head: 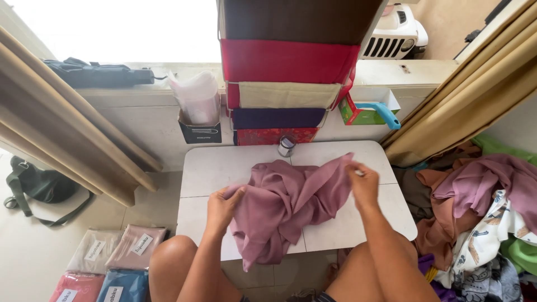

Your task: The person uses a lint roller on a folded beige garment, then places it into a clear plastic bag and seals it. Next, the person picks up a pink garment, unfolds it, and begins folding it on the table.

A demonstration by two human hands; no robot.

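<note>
Fingers of the left hand (222,206) are gripping the mauve cloth (285,204) at its left edge, while the right hand (363,184) is pinching its upper right corner. Lying crumpled mid-table, the cloth is spilling over the white table's (218,168) near edge, leaving bare tabletop along the back and both sides.

One view only, worn on the person's head, looking steeply down and forward over their own bare knees. It faces the low white desk (224,168), which sits close in and fills the middle of the frame, and beyond that the wall and bright window ledge (140,92) at the top. Wide lens: floor to the left with packed cloth (106,263), a curtain (464,95) and heap of clothes (481,218) on the right. Forearms enter from the bottom edge, very near.
</note>
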